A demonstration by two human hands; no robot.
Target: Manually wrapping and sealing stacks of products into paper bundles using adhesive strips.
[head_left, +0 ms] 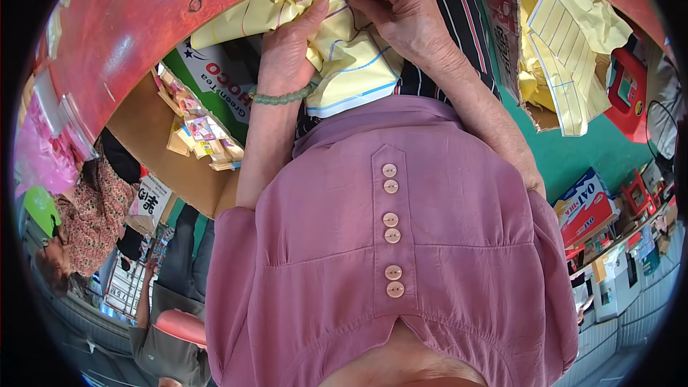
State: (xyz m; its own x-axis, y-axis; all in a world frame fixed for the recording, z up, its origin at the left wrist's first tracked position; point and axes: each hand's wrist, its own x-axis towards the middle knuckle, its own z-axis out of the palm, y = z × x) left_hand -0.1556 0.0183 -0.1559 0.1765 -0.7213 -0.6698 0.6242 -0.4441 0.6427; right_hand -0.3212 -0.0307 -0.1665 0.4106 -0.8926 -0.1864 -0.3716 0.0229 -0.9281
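Yellow paper (344, 57) lies crumpled between both hands, left hand (287, 54) pinching its left side, right hand (405, 14) gripping its top edge, fingertips nearly together.

Even, bright daylight fills the fisheye frame, with soft shadows and no harsh glare beyond a pale sheen on the red table (122, 21). Straight edges bow sharply toward the black circular rim, where detail smears. The centre stays crisp, colours saturated throughout.
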